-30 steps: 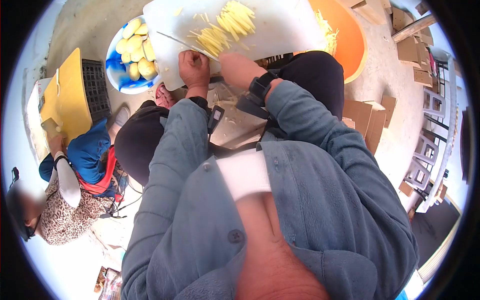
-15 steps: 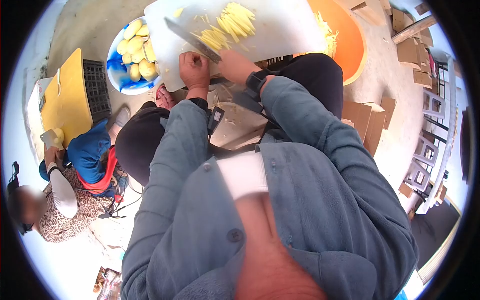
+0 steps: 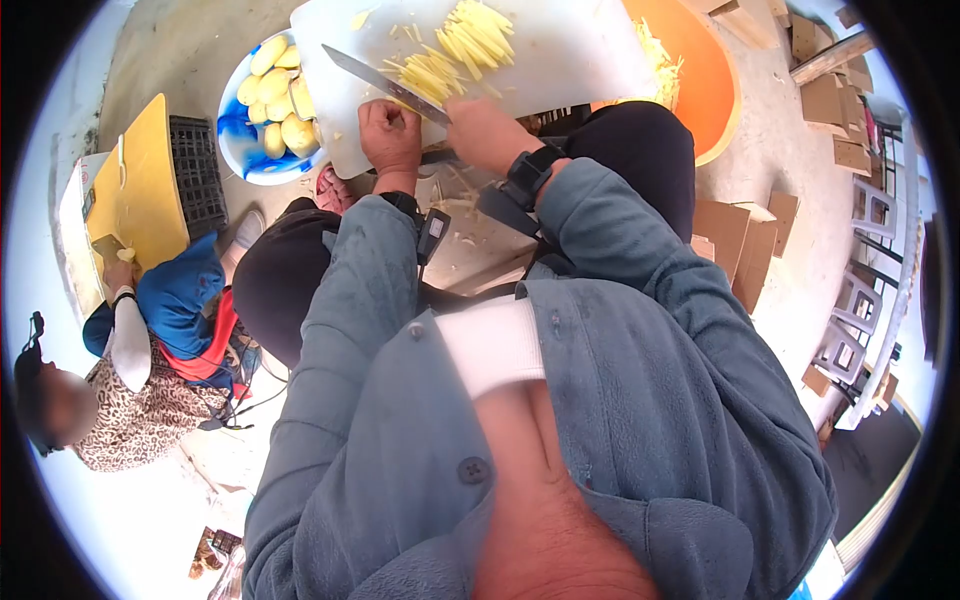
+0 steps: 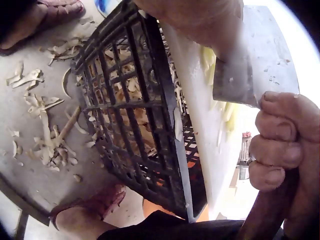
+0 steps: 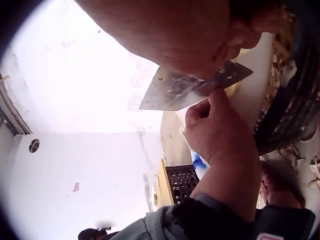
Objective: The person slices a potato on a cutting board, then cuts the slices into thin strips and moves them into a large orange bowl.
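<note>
In the head view, my right hand (image 3: pixel 490 135) grips a wide-bladed knife (image 3: pixel 385 82) over a white cutting board (image 3: pixel 570 55). Its fingers (image 4: pixel 277 145) are curled round the handle end in the left wrist view. My left hand (image 3: pixel 392 142) has curled fingers, its fingertips pinching at the blade edge beside the right hand; the right wrist view shows this hand (image 5: pixel 225 132) below the blade (image 5: pixel 172 92). Cut yellow potato strips (image 3: pixel 475 38) lie on the board beyond the blade.
A blue-and-white basin (image 3: pixel 237 135) holds several peeled potatoes, left of the board. An orange tub (image 3: pixel 715 105) with more strips stands at the right. Below the board is a black crate (image 4: pixel 137 107) of peelings. Another person (image 3: pixel 150 410) sits at the left near a yellow board (image 3: pixel 140 200).
The blade has turned from nearly edge-on to showing its broad face, while both hands stay close together near the board's edge. The person at the left has moved an arm.
</note>
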### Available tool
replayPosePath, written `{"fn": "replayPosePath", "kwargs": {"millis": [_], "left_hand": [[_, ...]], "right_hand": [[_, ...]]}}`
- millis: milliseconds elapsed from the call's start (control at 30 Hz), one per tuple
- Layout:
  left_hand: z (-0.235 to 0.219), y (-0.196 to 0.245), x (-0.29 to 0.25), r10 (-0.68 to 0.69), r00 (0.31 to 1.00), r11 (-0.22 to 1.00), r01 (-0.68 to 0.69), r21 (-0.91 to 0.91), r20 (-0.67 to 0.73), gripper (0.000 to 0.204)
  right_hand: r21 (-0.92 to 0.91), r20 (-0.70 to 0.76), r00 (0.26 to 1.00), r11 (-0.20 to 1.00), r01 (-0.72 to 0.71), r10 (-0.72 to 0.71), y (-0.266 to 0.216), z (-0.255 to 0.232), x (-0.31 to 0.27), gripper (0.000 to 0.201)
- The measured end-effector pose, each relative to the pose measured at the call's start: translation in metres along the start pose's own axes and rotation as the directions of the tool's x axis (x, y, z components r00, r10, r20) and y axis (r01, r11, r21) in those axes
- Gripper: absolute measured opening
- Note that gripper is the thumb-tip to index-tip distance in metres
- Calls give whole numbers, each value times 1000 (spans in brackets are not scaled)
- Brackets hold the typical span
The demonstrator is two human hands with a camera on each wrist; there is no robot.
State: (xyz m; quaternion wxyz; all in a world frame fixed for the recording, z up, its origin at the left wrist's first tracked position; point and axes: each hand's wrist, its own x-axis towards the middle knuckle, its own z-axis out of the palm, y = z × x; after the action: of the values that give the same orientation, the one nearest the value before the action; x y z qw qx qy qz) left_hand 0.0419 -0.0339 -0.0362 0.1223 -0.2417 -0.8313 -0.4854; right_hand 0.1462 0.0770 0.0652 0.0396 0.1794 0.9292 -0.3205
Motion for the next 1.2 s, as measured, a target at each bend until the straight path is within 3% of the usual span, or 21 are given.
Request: {"fn": "replayPosePath", "kwargs": {"millis": [67,767,1000,1133,1200], "left_hand": [[0,1,1,7,1000,1000,-7,-2,1,13],[3,-1,4,11,999,1000,-11,13,44,16],[1,3,4,34,998,999,-35,30,46,14],[2,-1,8,-27,995,999,24,34,95,11],[8,-8,11,-292,955,938,298,-180,56,12]], "right_hand": [[-72,25,999,997,30,-28,-1,2,2,14],[-94,181,983,996,-10,27,-9,-4,14,18],[-43,73,997,999,-18,21,5,12,13,18],[162,-62,998,987,1,9,17,13,8,20],[214,-53,999,977,4,7,15,2,5,21]]}}
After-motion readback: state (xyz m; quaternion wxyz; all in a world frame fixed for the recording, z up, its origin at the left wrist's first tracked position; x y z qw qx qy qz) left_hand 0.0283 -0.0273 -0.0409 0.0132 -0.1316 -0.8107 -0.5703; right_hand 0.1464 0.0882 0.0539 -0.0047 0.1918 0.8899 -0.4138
